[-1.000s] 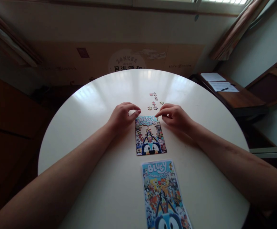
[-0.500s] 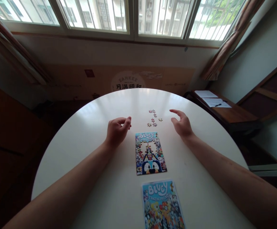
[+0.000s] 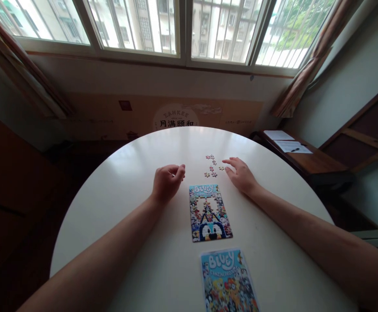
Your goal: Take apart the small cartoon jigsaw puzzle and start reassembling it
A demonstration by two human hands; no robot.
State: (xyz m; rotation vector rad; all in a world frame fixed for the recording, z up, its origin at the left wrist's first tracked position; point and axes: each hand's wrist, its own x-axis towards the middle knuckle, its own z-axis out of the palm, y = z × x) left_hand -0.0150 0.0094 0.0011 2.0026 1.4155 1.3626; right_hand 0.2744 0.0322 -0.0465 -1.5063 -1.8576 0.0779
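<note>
My left hand (image 3: 168,181) is curled closed above the table, left of the loose jigsaw pieces (image 3: 213,168); what its fingers hold, if anything, is hidden. On the other side, my right hand (image 3: 241,174) is open, thumb and fingers apart. Its fingertips are close beside a single yellowish puzzle piece (image 3: 221,168). Between my forearms lies a partly filled jigsaw puzzle (image 3: 211,227) with a blue cartoon dog's face at its bottom and a pale gap in its upper middle. Closer to me is a picture sheet (image 3: 229,279) with "Bluey" lettering, cut off by the frame's lower edge.
Everything lies on a round white table (image 3: 111,216). Beyond its right edge, papers (image 3: 293,146) and a pen rest on a brown wooden surface (image 3: 325,160). A printed cardboard panel (image 3: 140,112) stands under the barred windows at the back, with curtains at both sides.
My right hand has moved left, bringing its fingertips close to the single yellowish piece. My left hand stays curled beside the pieces. The whole view has shifted slightly.
</note>
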